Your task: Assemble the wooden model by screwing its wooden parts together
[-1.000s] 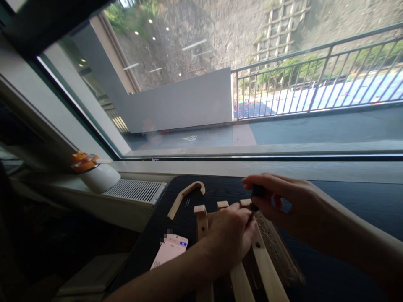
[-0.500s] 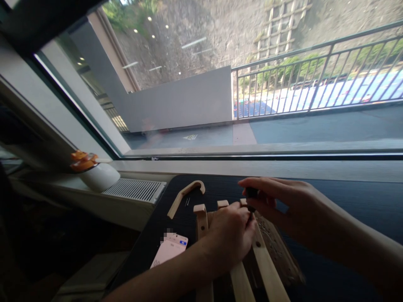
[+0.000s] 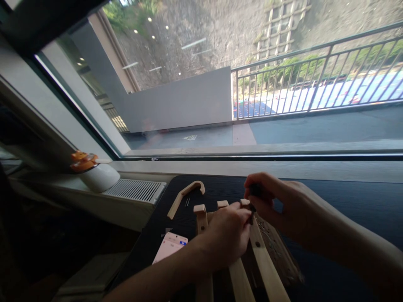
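Note:
My right hand (image 3: 283, 203) is closed around the dark handle of what looks like a screwdriver (image 3: 256, 190), tilted down toward the hooked end of a pale wooden slat (image 3: 263, 256). Around the tool's lower end, my left hand (image 3: 228, 230) is closed on the upper part of that slat; its fingers hide the tip. Another hooked slat (image 3: 199, 208) lies to the left, and a third hooked end (image 3: 222, 204) shows behind my left hand. The slats rest across a brown wooden board (image 3: 277, 247) with small holes.
A loose hooked wooden piece (image 3: 181, 199) and small metal pins or screws (image 3: 187, 202) lie on the dark table (image 3: 217, 184). A lit phone (image 3: 170, 247) is beside my left forearm. Left of the table, a white container with an orange top (image 3: 99, 176) stands by a vent (image 3: 138, 190).
My right hand has shifted slightly right and up, its grip on the tool's handle turned a little. My left hand stays nearly in place. The slats and loose piece look unmoved.

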`<state>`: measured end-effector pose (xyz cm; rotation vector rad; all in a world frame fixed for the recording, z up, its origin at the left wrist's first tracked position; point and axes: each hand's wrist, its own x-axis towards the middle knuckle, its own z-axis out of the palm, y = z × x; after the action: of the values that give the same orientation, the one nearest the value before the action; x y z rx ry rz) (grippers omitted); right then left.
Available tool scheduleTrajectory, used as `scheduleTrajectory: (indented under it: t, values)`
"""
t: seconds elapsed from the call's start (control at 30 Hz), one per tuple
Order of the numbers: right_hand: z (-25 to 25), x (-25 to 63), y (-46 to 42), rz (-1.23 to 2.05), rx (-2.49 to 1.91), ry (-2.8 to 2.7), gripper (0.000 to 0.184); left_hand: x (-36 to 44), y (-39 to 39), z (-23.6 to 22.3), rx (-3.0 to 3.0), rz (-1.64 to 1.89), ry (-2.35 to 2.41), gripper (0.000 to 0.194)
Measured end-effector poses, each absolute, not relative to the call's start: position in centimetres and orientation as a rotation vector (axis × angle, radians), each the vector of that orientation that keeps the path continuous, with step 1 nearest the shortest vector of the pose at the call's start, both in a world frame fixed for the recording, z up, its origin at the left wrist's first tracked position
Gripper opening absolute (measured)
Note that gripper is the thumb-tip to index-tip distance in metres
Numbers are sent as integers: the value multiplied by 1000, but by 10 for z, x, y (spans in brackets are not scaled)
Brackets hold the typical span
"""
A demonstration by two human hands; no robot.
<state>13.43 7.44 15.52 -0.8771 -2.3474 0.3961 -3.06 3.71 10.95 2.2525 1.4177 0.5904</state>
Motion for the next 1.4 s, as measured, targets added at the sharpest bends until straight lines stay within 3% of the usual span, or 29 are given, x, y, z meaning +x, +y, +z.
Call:
scheduleTrajectory:
  t: [0.4,1.07,1.27,1.4]
  values:
    - [159,138,75,474,-926,-2328,9,-37,29,118,2162,539,1298,44]
    - [155,134,76,379,-928,-2383,8,-34,27,112,2097,617,1339,27]
    - [155,132,72,343,-868,-2446,8,-34,27,108,2111,662,1316,44]
    - [156,130,71,330,-845,-2449,10,-34,27,108,2106,655,1318,39]
